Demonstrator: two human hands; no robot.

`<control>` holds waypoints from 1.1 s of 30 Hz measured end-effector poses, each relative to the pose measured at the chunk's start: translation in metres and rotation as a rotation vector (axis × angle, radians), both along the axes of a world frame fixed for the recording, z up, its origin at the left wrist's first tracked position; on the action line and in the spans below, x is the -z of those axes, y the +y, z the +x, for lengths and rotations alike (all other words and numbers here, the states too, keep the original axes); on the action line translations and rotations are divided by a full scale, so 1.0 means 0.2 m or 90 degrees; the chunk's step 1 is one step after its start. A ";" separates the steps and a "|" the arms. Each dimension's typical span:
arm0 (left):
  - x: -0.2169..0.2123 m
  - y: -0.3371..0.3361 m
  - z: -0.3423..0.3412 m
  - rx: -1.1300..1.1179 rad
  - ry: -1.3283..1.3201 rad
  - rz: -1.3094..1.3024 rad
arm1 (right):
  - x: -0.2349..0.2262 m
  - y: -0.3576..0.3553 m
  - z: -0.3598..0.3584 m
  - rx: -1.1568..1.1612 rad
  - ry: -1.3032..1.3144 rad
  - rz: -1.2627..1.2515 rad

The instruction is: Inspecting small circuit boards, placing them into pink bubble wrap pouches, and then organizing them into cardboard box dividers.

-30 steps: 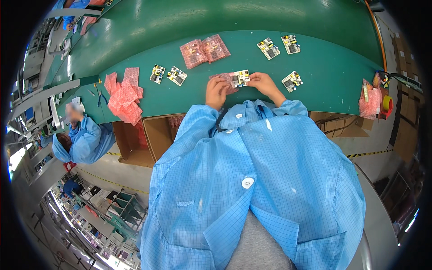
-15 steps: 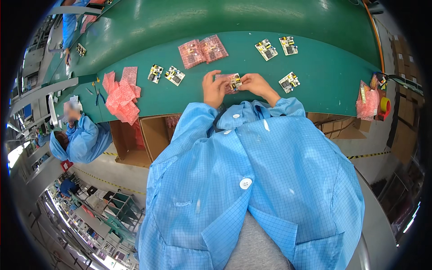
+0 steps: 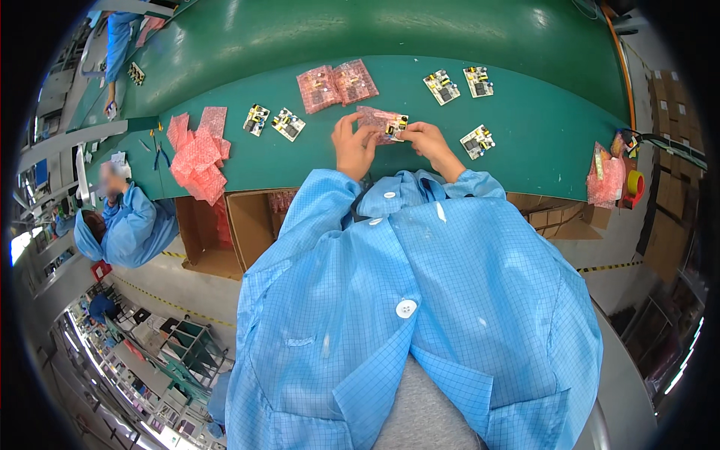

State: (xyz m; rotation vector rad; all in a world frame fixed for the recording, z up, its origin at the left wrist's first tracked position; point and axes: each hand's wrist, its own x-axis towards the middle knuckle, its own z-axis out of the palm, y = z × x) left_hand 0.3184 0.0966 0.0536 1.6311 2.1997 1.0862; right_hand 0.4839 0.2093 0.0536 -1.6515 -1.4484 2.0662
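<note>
A pink bubble-wrap bag (image 3: 373,118) is between my hands, over the near middle of the green table. My left hand (image 3: 352,148) is closed on the bag's left side. A circuit board (image 3: 397,127) with yellow and black parts sticks partly out of the bag's right end. My right hand (image 3: 430,142) pinches the board's right edge. Just beyond my hands lie two pink bubble-wrap bags (image 3: 355,81) with boards showing through. To the right of my hands lies a bare circuit board (image 3: 477,142).
Two boards (image 3: 288,124) lie to the left and two more (image 3: 441,88) at the far right. Beside loose pink bubble-wrap bags (image 3: 199,163) are blue-handled pliers (image 3: 160,156). A tape roll (image 3: 635,184) sits at the right end. Cardboard boxes (image 3: 253,232) stand below the table edge. A co-worker (image 3: 139,225) is at left.
The bag has tipped up and away from me, showing more of its pink film above my left fingers. My right hand has shifted slightly while still pinching the board.
</note>
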 end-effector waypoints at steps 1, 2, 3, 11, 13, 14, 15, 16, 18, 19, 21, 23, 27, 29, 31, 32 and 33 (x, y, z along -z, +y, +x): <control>0.00 0.00 0.01 -0.001 -0.001 0.001 | 0.00 -0.01 0.00 -0.015 -0.005 0.042; -0.01 0.01 0.01 0.016 -0.005 0.002 | 0.02 -0.01 0.00 -0.015 -0.006 0.043; -0.01 0.02 0.01 0.033 -0.007 0.004 | 0.03 -0.03 -0.01 -0.061 0.002 0.111; -0.03 0.06 0.02 0.025 -0.053 0.038 | -0.09 0.00 -0.03 -0.004 0.123 0.023; -0.04 0.07 0.03 0.017 -0.073 0.058 | -0.10 0.01 -0.02 -0.051 0.132 0.014; -0.05 0.06 0.02 0.042 -0.077 0.068 | -0.10 0.01 -0.01 -0.051 0.131 0.014; -0.07 0.07 0.02 0.068 -0.082 0.078 | -0.11 0.01 -0.01 -0.047 0.110 0.015; -0.10 0.08 0.04 0.070 -0.083 0.076 | -0.11 0.02 0.00 -0.043 0.089 0.015; -0.14 0.10 0.08 -0.081 -0.411 0.169 | -0.11 0.02 0.01 -0.039 0.098 -0.007; -0.06 0.08 0.04 -0.084 -0.410 0.170 | -0.11 0.02 0.01 -0.040 0.107 -0.028; 0.17 0.01 -0.08 -0.125 -0.593 0.032 | -0.11 0.00 -0.03 -0.073 0.137 -0.034; -0.01 0.04 -0.03 -0.156 -0.884 -0.087 | -0.06 0.01 0.02 -0.071 0.156 -0.046; 0.01 0.01 -0.06 -0.157 -0.902 -0.106 | -0.07 0.00 -0.02 -0.105 0.171 -0.019; 0.02 0.00 -0.08 -0.157 -0.919 -0.120 | -0.09 -0.01 -0.04 -0.123 0.161 0.031; 0.00 0.01 -0.08 -0.172 -0.873 -0.136 | -0.10 -0.01 -0.06 -0.127 0.204 0.018; 0.00 0.02 -0.08 -0.173 -0.873 -0.136 | -0.10 -0.02 -0.06 -0.127 0.204 0.018; 0.00 0.01 -0.07 -0.172 -0.837 -0.114 | -0.10 -0.03 -0.07 -0.122 0.199 0.019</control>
